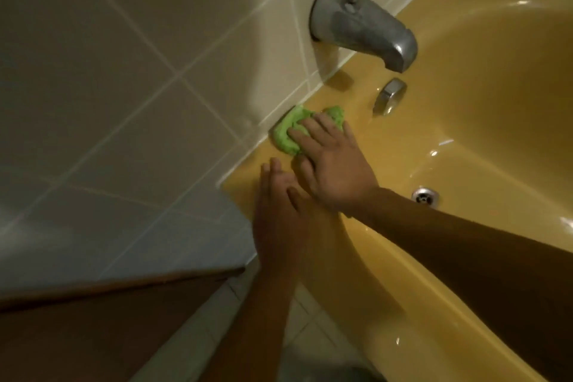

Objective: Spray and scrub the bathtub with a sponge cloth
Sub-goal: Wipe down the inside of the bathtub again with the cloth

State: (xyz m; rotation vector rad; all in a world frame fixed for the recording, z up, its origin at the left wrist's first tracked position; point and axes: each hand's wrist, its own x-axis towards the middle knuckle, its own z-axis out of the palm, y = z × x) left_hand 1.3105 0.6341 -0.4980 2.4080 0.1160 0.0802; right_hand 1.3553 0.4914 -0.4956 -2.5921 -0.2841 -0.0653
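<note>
Scrubbing or spraying, head view? (K)

Scrub step, I judge. Right hand (331, 167) presses cloth (286, 133) down with spread, near-straight fingers; not clenched round it. Cloth is bunched on the tub (465, 139) ledge, hard against the tile wall (124, 71) seam, short of the spout (362, 25). (M)

Left hand? (K)

Left hand (279, 211) lies flat on the tub's corner, fingers straight, grasping nothing. Just beside the right hand; looks like a brace. (M)

Spray bottle? (K)

None in view. Basin shows wet gleams near the drain (424, 195), but whether that is spray or water I cannot tell. (M)

Next move? (K)

My judgement: work the cloth along the ledge seam toward the spout, then down past the overflow knob (389, 94) into the basin. Calls for steady downward pressure, and care round spout and knob, where bunched cloth could snag. (M)

Brands, labels, writing? (K)

None legible. Frame is soft; nothing printed shows on cloth, spout or tub. (M)
</note>
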